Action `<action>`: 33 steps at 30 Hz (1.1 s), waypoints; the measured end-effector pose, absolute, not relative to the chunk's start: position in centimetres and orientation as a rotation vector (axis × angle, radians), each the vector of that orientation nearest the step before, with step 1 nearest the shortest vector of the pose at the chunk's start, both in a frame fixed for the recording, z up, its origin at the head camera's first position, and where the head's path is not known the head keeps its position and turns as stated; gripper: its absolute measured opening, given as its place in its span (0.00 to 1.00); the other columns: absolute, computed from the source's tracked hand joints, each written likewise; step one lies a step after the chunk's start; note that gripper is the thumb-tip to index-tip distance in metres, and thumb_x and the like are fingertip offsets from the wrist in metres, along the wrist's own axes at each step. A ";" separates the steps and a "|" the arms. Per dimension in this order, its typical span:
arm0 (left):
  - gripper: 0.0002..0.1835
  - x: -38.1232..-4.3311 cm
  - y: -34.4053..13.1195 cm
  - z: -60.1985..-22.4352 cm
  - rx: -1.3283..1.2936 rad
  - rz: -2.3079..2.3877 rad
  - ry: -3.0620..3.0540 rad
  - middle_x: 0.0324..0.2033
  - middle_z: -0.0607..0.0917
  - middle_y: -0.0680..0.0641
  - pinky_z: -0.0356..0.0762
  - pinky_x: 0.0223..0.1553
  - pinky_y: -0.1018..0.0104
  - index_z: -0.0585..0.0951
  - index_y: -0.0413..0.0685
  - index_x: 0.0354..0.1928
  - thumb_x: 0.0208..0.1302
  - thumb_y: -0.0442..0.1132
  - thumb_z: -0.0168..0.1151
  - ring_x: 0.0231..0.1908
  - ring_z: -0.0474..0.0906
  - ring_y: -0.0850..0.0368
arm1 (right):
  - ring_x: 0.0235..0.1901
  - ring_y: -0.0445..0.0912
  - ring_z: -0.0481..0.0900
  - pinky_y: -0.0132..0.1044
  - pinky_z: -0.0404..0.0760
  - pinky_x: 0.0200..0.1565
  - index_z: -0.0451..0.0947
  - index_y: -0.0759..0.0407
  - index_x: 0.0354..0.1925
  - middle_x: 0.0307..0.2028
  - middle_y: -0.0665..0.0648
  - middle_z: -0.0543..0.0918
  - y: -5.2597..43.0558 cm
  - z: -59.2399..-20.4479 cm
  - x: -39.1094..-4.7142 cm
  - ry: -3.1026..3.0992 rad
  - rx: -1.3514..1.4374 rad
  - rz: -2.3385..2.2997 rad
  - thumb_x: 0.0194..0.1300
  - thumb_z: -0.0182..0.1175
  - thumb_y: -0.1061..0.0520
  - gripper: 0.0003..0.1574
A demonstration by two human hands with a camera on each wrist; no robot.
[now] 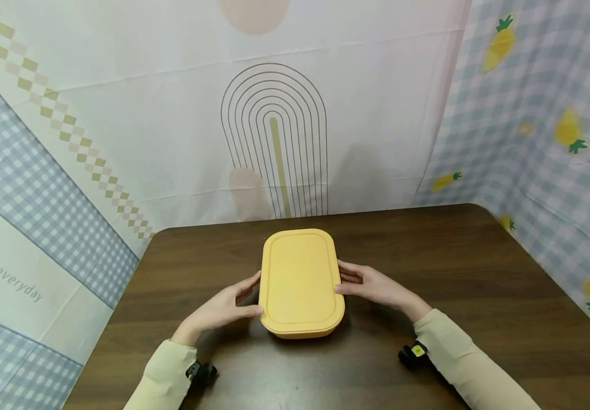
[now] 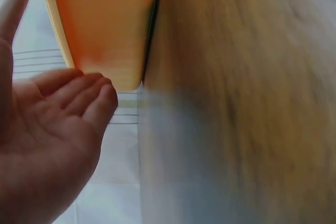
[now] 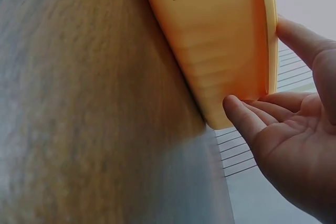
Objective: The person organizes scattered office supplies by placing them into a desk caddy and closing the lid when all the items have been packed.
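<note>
A yellow lidded box (image 1: 301, 279), rectangular with rounded corners, sits on the brown table between both hands. Its lid has a thin groove running round the top. My left hand (image 1: 218, 304) is at the box's left side, thumb by the lid's near corner and fingers farther back. In the left wrist view, the fingertips (image 2: 107, 90) of that hand meet the side wall under the rim. On the other side, my right hand (image 1: 374, 285) has its thumb at the lid's edge. Its straight fingers (image 3: 244, 116) lie along the lower wall in the right wrist view.
The dark wooden table (image 1: 197, 250) ends at the back against a hanging cloth (image 1: 182, 142) with printed arches. Checked cloth with pineapples (image 1: 546, 171) hangs at the right. A small black device is strapped at each wrist, by the cream sleeves (image 1: 464, 353).
</note>
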State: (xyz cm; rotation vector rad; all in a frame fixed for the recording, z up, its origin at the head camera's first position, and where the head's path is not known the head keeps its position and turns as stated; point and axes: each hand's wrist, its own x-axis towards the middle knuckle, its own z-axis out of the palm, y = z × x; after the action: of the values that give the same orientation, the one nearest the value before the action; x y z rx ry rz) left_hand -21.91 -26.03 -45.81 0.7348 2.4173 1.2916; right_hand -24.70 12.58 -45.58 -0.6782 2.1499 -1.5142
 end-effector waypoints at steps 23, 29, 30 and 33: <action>0.61 -22.8 -26.0 -45.3 0.902 1.076 2.557 0.80 0.41 0.48 0.45 0.73 0.42 0.43 0.53 0.81 0.57 0.57 0.75 0.78 0.36 0.47 | 0.78 0.47 0.33 0.59 0.49 0.73 0.37 0.47 0.82 0.80 0.44 0.34 12.3 -44.7 -25.5 2.475 -0.912 -1.177 0.59 0.71 0.36 0.70; 0.64 -23.5 -25.5 -44.1 1.164 0.743 2.743 0.80 0.45 0.43 0.42 0.74 0.42 0.46 0.42 0.80 0.54 0.65 0.73 0.78 0.38 0.47 | 0.78 0.53 0.30 0.59 0.46 0.73 0.38 0.58 0.81 0.81 0.54 0.34 12.2 -43.9 -25.4 2.558 -1.115 -0.987 0.54 0.73 0.31 0.77; 0.64 -23.7 -25.3 -43.9 1.189 0.697 2.743 0.80 0.45 0.42 0.42 0.74 0.42 0.46 0.41 0.80 0.55 0.65 0.72 0.78 0.37 0.48 | 0.78 0.55 0.31 0.60 0.45 0.73 0.37 0.60 0.81 0.81 0.57 0.34 12.1 -43.9 -25.5 2.564 -1.147 -0.943 0.54 0.73 0.31 0.78; 0.65 -23.8 -25.0 -43.7 1.213 0.622 2.714 0.79 0.44 0.40 0.42 0.74 0.43 0.46 0.39 0.80 0.55 0.68 0.70 0.78 0.36 0.49 | 0.78 0.60 0.33 0.62 0.41 0.73 0.37 0.65 0.80 0.80 0.63 0.35 11.9 -43.8 -25.7 2.567 -1.211 -0.839 0.55 0.72 0.30 0.78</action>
State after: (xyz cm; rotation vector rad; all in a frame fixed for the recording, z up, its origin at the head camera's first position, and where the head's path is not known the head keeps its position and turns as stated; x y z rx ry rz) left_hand -23.85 -24.97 -43.69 1.2128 2.7137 0.6216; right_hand -25.67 11.92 -43.80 -1.2106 2.5667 -0.8388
